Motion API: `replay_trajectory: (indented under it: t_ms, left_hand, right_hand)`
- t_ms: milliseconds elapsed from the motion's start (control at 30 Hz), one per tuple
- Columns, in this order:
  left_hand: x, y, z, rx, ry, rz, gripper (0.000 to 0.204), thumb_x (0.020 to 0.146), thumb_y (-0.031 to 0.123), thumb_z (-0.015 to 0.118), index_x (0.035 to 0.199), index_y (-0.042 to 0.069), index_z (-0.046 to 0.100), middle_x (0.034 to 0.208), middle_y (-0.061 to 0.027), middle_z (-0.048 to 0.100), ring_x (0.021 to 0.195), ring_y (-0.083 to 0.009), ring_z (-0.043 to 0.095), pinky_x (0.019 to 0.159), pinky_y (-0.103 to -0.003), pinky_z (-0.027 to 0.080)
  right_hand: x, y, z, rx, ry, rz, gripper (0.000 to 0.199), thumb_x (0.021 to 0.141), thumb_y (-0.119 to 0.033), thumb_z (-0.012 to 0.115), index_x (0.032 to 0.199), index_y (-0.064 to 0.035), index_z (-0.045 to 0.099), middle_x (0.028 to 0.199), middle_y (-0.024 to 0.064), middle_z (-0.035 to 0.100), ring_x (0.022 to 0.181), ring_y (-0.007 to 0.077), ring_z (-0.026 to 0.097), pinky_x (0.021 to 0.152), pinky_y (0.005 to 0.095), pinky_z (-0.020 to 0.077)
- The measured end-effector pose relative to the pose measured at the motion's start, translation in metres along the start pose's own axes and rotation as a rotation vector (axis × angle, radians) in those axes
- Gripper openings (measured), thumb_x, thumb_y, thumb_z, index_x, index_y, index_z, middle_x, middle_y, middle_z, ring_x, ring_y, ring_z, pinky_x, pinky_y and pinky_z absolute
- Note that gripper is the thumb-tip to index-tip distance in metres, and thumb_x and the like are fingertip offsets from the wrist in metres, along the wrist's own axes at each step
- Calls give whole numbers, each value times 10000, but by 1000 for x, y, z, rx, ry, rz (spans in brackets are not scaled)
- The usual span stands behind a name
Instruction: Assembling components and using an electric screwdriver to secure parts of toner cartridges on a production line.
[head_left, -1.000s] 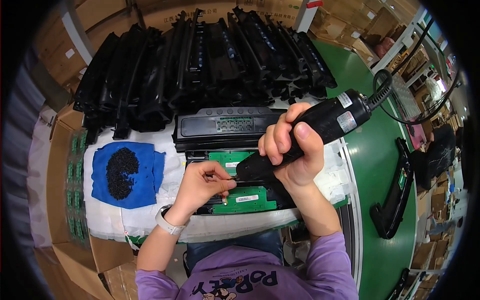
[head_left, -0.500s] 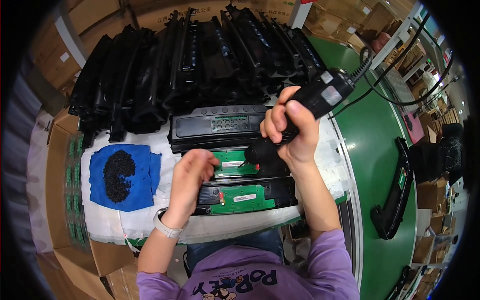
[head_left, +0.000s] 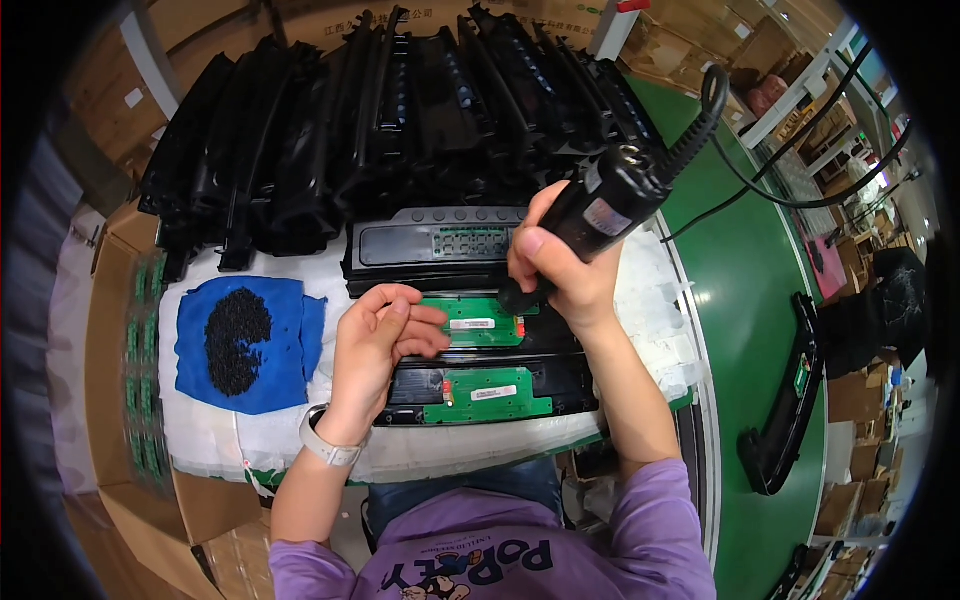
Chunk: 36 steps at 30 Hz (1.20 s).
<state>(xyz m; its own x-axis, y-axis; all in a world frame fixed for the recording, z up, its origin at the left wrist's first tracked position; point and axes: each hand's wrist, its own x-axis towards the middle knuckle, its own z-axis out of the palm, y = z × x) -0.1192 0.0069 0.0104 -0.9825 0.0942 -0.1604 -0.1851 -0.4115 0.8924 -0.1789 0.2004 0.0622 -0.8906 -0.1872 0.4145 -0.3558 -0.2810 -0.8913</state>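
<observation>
On a worktop spread with white padding (head_left: 655, 320), two black plastic housings (head_left: 570, 380) lie one beyond the other, each bearing a green circuit board (head_left: 485, 340). The right hand (head_left: 565, 265) is wrapped firmly around a black corded electric screwdriver (head_left: 605, 205), its nose over the farther board's right part; whether the tip touches cannot be told. The left hand (head_left: 378, 335) is half-open at that board's left end, fingers loosely curled, nothing visible in them. Just beyond sits a black panel with a digital display (head_left: 470, 243), backed by a dense row of black plastic parts (head_left: 430, 150). To the left, a blue cloth (head_left: 295, 350) carries a pile of small black pieces (head_left: 237, 325), near an open cardboard box (head_left: 110, 370) with more green boards. Rightward, a green surface (head_left: 745, 380) holds a curved black housing (head_left: 775, 430); cardboard cartons (head_left: 690, 60) fill the room behind.
</observation>
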Motion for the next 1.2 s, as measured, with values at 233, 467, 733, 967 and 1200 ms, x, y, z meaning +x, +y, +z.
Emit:
replay_trajectory:
  t_ms: [233, 467, 733, 967, 1200]
  left_hand:
    - [-1, 4, -3, 7, -90, -107, 225, 982, 215, 399, 934, 30, 517, 575, -9, 470, 408, -59, 346, 376, -184, 256]
    - [0, -1, -5, -99, -97, -164, 109, 934, 114, 429, 914, 46, 512, 594, 21, 407, 487, -45, 306, 429, -190, 237]
    - [-2, -1, -3, -136, -125, -151, 104, 890, 55, 524, 985, 22, 552, 754, -37, 579, 634, -96, 533, 571, -203, 420]
    - [-5, -4, -1, 69, -200, -125, 140, 862, 51, 602, 985, -14, 616, 864, -106, 660, 772, -158, 651, 655, -232, 496]
    - [-4, -2, -3, 122, -240, -89, 114, 830, -4, 618, 943, -17, 614, 857, -115, 662, 743, -167, 660, 640, -223, 507]
  right_hand:
    - [5, 0, 14, -132, -53, 3, 167, 729, -76, 651, 686, -14, 501, 523, 31, 511, 414, 93, 475, 400, 212, 364]
    - [-3, 0, 13, -111, -24, -28, 172, 741, -71, 642, 811, -15, 495, 558, 38, 508, 425, 103, 480, 415, 222, 380]
    - [-9, -14, 0, 563, -1, -194, 271, 851, -290, 511, 965, -47, 468, 578, 17, 435, 413, 127, 409, 500, 324, 430]
    - [-12, -13, 3, 631, 49, -168, 209, 849, -227, 492, 965, -58, 449, 584, 33, 453, 420, 139, 433, 496, 319, 433]
    - [-13, -12, 3, 598, 30, -139, 272, 859, -297, 502, 965, -49, 471, 578, 17, 445, 407, 125, 402, 495, 327, 424]
